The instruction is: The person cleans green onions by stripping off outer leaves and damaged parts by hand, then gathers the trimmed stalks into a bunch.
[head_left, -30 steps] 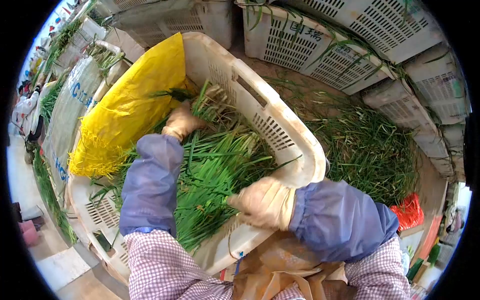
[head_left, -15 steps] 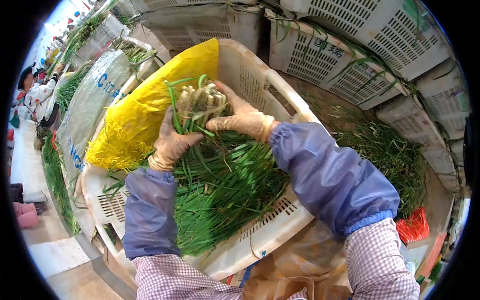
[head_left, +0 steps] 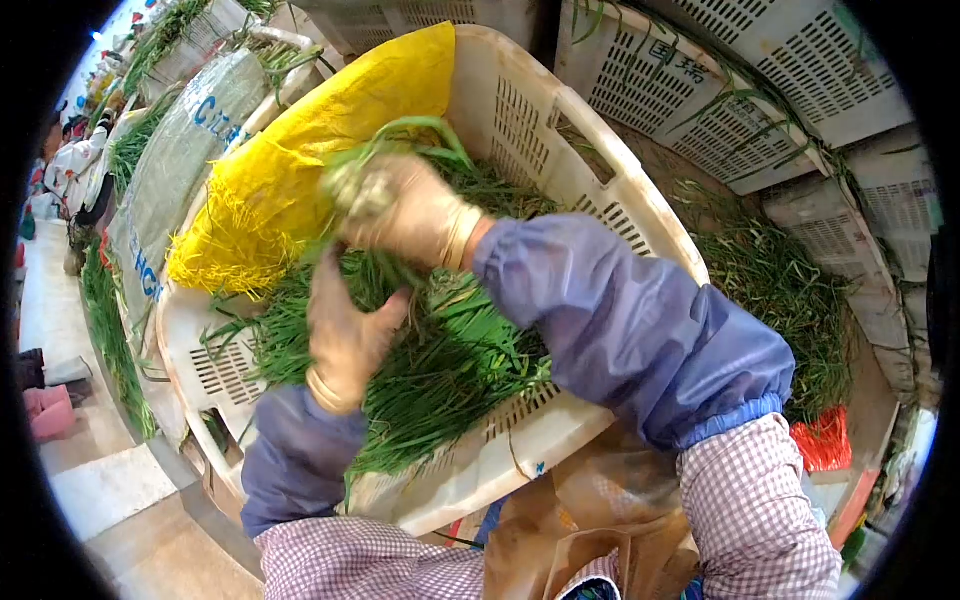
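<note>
My right hand (head_left: 415, 210), in a tan glove, is closed around a bunch of chives (head_left: 358, 190). Its pale stem ends face left, and green leaves loop over the top; motion blurs it. Just below, my left hand (head_left: 345, 335), gloved too, has thumb and fingers apart under the bunch. Leaves pass close behind that hand, and I cannot make out whether it touches them. Both hands are above a white plastic crate (head_left: 480, 500), where loose green chives (head_left: 430, 400) lie in a thick layer. A yellow woven sack (head_left: 290, 150) drapes over the crate's far left side.
Slotted white crates (head_left: 640, 90) are stacked along the back and right. Scattered greens (head_left: 770, 300) cover the floor at right, near a red plastic bundle (head_left: 822, 440). A pale woven sack (head_left: 180, 170) covers a neighbouring crate at left. Farther left, people appear small.
My left hand has come off the bunch and dropped slightly lower. My right hand has swung left with the bunch, turning its stem ends leftward. The view has shifted a little.
</note>
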{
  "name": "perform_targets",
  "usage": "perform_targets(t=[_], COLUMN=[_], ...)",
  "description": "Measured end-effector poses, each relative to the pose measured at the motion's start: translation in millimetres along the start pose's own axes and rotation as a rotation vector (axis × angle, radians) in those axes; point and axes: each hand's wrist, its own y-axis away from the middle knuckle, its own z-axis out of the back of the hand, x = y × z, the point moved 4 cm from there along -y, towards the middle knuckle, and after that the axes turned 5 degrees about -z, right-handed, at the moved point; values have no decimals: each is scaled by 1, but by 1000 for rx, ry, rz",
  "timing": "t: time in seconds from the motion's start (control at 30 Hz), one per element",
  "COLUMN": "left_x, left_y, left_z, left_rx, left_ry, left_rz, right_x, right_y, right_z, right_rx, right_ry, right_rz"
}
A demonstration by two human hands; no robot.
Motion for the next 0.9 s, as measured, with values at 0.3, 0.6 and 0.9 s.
perform_targets(t=[0.3, 0.6, 0.9], left_x=[-29, 26, 60], left_y=[43, 47, -2], left_z=[-152, -185, -65], left_rx=[622, 399, 810], left_ry=[-118, 616, 958], left_rz=[-275, -67, 931], right_x=[40, 301, 342], right_y=[23, 295, 545], right_z=[0, 170, 210], right_rx=[-542, -784, -1459], right_ry=[26, 928, 2217], right_rz=[118, 396, 96])
